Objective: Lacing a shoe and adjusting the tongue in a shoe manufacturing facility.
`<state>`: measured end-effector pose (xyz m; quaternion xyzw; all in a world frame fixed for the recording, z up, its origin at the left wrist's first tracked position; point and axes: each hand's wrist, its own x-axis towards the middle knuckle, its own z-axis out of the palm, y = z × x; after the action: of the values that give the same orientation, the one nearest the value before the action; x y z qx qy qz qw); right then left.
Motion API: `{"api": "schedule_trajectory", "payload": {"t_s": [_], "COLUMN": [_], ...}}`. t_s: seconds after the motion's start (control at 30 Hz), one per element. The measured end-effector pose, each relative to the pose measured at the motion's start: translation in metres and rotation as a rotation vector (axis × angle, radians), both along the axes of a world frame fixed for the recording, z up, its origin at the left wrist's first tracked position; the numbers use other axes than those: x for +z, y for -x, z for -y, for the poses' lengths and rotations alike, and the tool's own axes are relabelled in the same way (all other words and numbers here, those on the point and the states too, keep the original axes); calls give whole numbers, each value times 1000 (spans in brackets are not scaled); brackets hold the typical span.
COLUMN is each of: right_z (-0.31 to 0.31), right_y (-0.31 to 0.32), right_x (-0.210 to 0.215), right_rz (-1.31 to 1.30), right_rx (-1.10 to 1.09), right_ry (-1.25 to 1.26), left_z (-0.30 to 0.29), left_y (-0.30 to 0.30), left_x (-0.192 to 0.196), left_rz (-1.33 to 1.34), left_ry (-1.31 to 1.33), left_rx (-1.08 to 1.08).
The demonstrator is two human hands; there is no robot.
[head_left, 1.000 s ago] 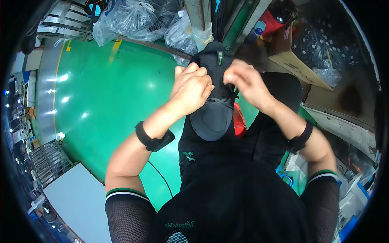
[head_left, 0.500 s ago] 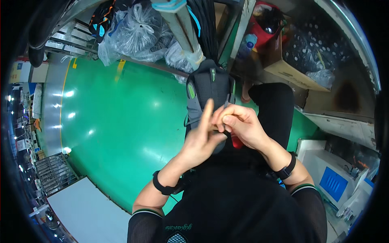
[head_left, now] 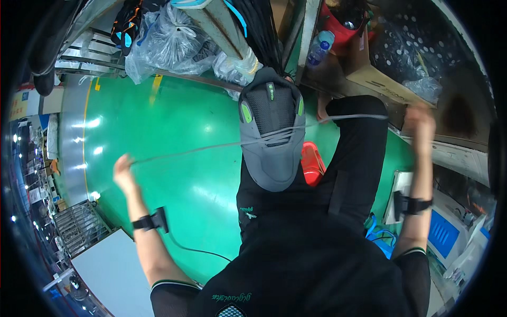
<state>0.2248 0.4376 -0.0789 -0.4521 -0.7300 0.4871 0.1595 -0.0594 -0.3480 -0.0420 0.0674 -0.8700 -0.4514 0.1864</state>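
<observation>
Over a green floor (head_left: 174,132), a grey shoe (head_left: 272,134) rests on your lap, toe toward you. You draw its grey lace (head_left: 211,146) taut across the upper, left hand (head_left: 123,171) and right hand (head_left: 421,122) flung wide, each grip closed on a lace end. This looks like the tightening step; crossing the ends would call for bringing both hands together.

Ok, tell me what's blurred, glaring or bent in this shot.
Head view: both the left hand and the right hand are motion-smeared, while the grey shoe stays fairly sharp; lamp glare spots the green floor at left; the fisheye bends the metal rack and edges near the dark rim.
</observation>
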Motion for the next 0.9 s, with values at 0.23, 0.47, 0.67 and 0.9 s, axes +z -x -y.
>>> {"api": "schedule_trajectory", "payload": {"t_s": [0.23, 0.47, 0.67, 0.9], "right_z": [223, 226, 232, 216], "right_y": [89, 82, 94, 110], "right_x": [-8, -7, 3, 21], "right_rz": [-104, -54, -186, -119], "right_rx": [528, 539, 647, 996], "right_ry": [69, -98, -460, -892], "left_z": [-336, -342, -337, -351], "left_y": [-86, -111, -110, -93], "left_x": [0, -3, 11, 32], "left_rz": [308, 429, 157, -173], "left_ry": [-10, -209, 266, 869], "left_rx": [-696, -611, -655, -800]}}
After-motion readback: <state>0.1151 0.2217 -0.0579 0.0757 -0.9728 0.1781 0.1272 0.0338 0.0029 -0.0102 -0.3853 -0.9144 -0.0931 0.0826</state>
